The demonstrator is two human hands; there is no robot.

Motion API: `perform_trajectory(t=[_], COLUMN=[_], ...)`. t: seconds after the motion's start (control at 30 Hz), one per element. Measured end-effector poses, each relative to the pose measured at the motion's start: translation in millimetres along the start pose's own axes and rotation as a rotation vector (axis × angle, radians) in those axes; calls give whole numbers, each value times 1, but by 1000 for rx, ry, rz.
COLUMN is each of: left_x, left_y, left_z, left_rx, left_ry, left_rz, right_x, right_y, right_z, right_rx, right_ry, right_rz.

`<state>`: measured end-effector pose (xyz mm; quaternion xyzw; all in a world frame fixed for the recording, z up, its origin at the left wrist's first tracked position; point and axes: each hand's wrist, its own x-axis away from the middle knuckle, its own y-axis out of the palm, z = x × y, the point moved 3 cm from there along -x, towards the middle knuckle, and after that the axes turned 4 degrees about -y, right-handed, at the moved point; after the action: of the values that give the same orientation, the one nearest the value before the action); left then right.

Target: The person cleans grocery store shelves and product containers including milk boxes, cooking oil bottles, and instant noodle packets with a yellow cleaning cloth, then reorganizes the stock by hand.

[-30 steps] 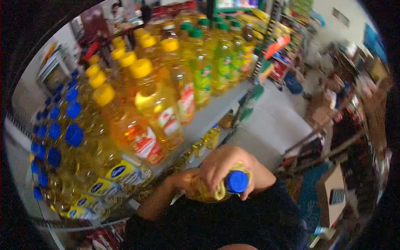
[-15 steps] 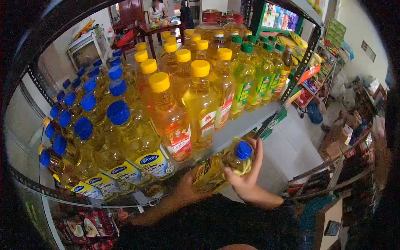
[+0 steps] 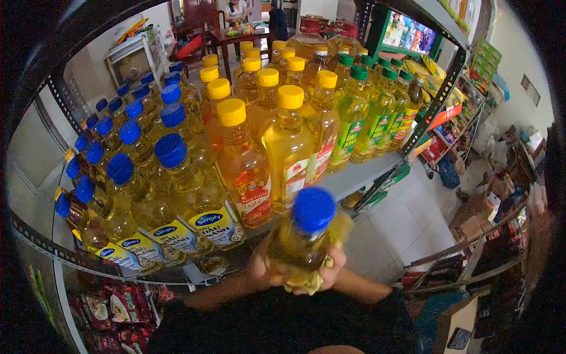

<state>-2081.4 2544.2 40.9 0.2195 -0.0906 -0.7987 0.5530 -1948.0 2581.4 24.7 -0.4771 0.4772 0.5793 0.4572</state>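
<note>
A cooking oil bottle (image 3: 295, 248) with a blue cap is held upright in front of my chest, its cap tilted toward me and slightly blurred. My left hand (image 3: 262, 266) grips the bottle from the left side, fingers mostly hidden behind it. On the other side, my right hand (image 3: 333, 266) is closed on a crumpled pale yellow cloth (image 3: 312, 282) pressed against the bottle. Just beyond stand oil bottles with yellow caps (image 3: 287, 147). Left of them are rows of blue-capped Simply oil bottles (image 3: 203, 206).
Green-capped oil bottles (image 3: 354, 127) stand on the right part of the metal shelf (image 3: 365, 177). A perforated upright post (image 3: 439, 97) bounds it. Red noodle packs (image 3: 127, 304) lie below left. A phone (image 3: 459, 338) rests on a box at lower right. A person (image 3: 236, 13) is in the background.
The bottle has come closer to my face and swung from lying tilted to upright. My right hand and the cloth have moved down beside it. My view has shifted slightly.
</note>
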Motion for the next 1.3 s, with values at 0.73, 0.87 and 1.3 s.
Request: perform_trajectory(t=[0.73, 0.87, 1.3], left_x=[-14, -12, 8], left_y=[18, 25, 7], left_z=[-51, -58, -115], left_rx=[210, 237, -811], left_ry=[-154, -157, 21], left_rz=[-124, -124, 165], right_x=[-48, -68, -84], right_y=[-25, -40, -29], right_z=[44, 53, 59], right_rx=[-458, -71, -1121], right_ry=[916, 835, 827], right_rz=[-804, -920, -987])
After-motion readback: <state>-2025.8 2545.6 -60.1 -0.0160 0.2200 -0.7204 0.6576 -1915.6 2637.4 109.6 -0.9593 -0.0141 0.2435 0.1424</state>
